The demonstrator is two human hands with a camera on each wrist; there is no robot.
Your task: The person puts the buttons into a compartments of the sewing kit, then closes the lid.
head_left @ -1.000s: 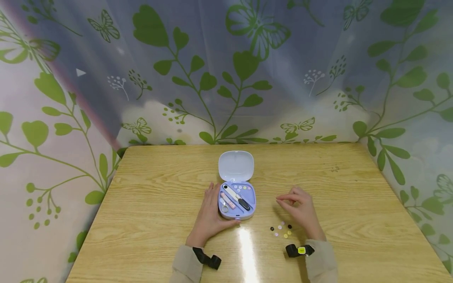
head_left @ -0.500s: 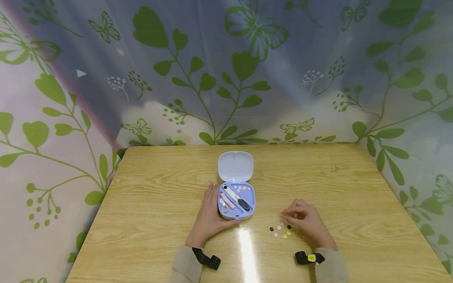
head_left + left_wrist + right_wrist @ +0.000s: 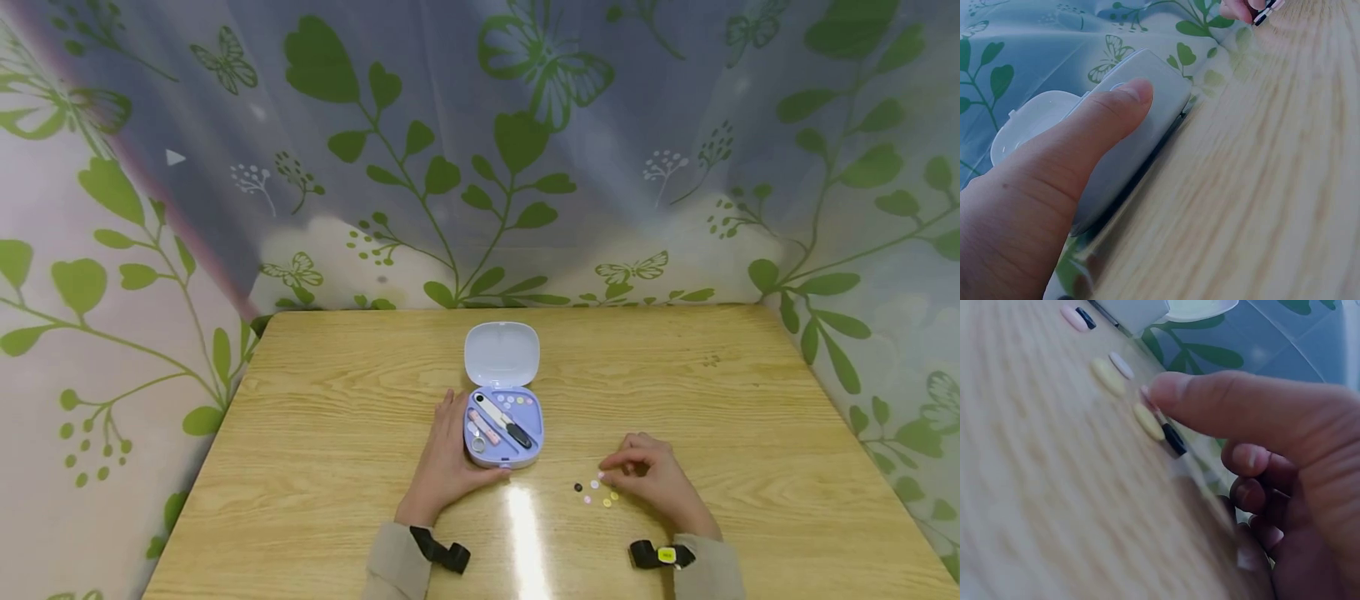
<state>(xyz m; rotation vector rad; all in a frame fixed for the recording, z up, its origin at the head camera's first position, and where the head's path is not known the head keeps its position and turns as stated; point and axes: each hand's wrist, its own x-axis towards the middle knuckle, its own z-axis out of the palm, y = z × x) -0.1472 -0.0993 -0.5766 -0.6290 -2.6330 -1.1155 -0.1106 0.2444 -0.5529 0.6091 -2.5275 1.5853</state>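
My left hand (image 3: pixel 441 467) grips a lilac sewing kit box (image 3: pixel 534 454) at its left side, with the thumb along the front. The white lid (image 3: pixel 501 354) stands open. Inside lie a white tool with a black handle (image 3: pixel 517 433), a pink-and-white stick (image 3: pixel 483 426), a needle threader-like piece with a ring (image 3: pixel 477 444) and several small buttons (image 3: pixel 521 401). My right hand (image 3: pixel 660 483) is low over loose buttons, thumb and forefinger tips at a pale pink button (image 3: pixel 1145 394). Beside the thumb are a yellow button (image 3: pixel 1149 422) and a black button (image 3: pixel 1174 439).
Other loose buttons lie on the wooden table (image 3: pixel 337 400) between the hands: a black button (image 3: pixel 578 487), a pink button (image 3: pixel 587 500) and a yellow button (image 3: pixel 607 502). A leaf-patterned curtain (image 3: pixel 450 208) hangs behind the table's far edge.
My right hand has come down and toward me from beside the box to the loose buttons, its thumb and forefinger parting somewhat. The left hand and the box keep their place.
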